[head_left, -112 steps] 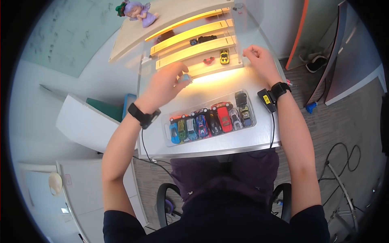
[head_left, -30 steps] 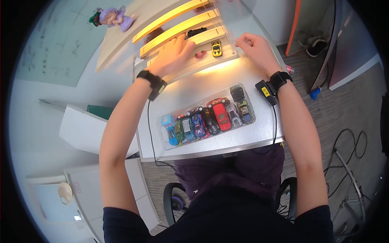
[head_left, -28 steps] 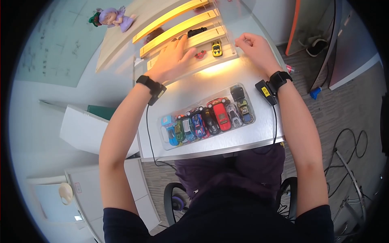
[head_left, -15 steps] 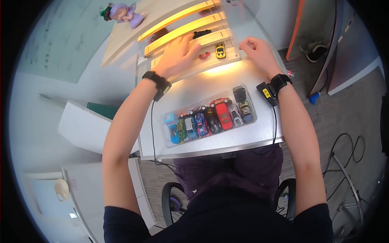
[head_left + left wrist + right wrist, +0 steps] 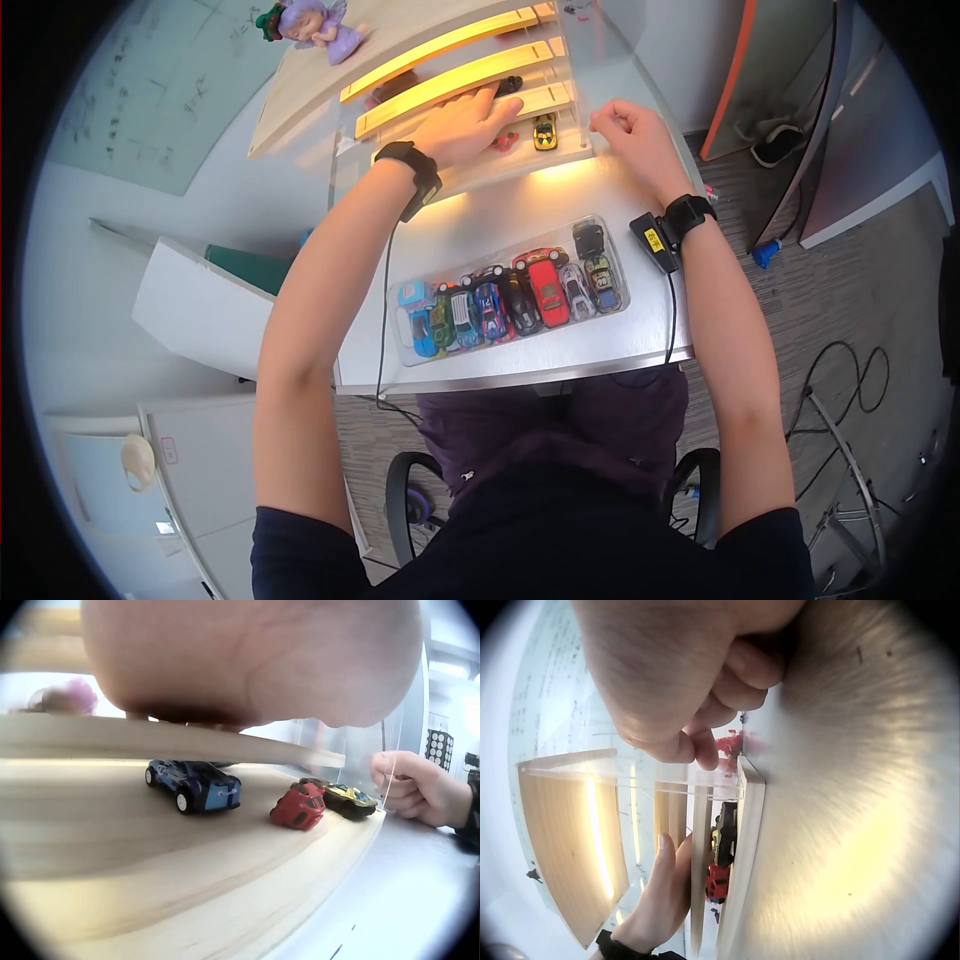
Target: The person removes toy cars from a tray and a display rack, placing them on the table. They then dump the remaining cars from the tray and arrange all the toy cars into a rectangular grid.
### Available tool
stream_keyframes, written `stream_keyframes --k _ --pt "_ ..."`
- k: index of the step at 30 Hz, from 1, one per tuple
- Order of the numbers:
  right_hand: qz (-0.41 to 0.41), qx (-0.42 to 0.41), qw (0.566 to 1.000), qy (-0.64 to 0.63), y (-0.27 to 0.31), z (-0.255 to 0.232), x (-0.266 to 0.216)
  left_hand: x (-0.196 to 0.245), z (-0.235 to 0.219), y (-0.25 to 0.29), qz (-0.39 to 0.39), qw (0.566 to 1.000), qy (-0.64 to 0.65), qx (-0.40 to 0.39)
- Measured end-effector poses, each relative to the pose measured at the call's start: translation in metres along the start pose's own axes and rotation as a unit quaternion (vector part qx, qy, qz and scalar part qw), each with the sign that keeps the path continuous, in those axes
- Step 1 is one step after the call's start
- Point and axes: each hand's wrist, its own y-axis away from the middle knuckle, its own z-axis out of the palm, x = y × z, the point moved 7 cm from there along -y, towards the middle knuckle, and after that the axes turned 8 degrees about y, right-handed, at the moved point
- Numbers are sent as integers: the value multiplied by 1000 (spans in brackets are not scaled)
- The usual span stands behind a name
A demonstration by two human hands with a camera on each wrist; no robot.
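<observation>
Black, a toy car (image 5: 511, 85) is seen just beside the left hand's (image 5: 460, 127) fingers; contact cannot be confirmed. Their tips are lost near a lit slat (image 5: 460, 84), so any grip cannot be told. Below the palm, a blue car's (image 5: 196, 789) roof is partly masked by a shelf board (image 5: 172, 739). The right hand's (image 5: 640, 148) fingers are loosely curled, well apart.

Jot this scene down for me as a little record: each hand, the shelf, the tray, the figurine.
Left hand: between the boards of the shelf; fingertips hidden
Right hand: fingers curled, by the shelf's clear side; nothing seen in it
Lowest level: blue car, red car, yellow car
One level up: black car, near the left hand
Tray: clear, full of toy cars, on the desk
Figurine: purple, atop the shelf
</observation>
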Motion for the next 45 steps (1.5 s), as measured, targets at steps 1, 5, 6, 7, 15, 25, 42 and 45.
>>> stream_keyframes --k 1,5,6,7,15,25,42,45 --pt "-5 4 1000 1 -1 0 0 -2 -1 -2 4 1000 1 3" --pt "-16 8 1000 -8 -1 1 2 -8 5 -2 15 999 -25 18" --pt "-18 6 1000 -13 -1 2 2 -9 6 0 16 999 -39 24" --pt "-17 6 1000 -13 -1 3 2 -8 5 2 13 1000 -18 14" --pt "-16 9 1000 -10 -4 2 5 1 9 3 44 996 -67 -25" --pt "-25 22 999 -9 -4 2 5 3 4 4 26 998 -51 -25" --pt "-12 11 1000 -14 -2 1 2 -12 10 11 108 989 -84 54" --pt "-14 7 1000 -11 -2 0 1 -6 7 15 124 988 -62 71"
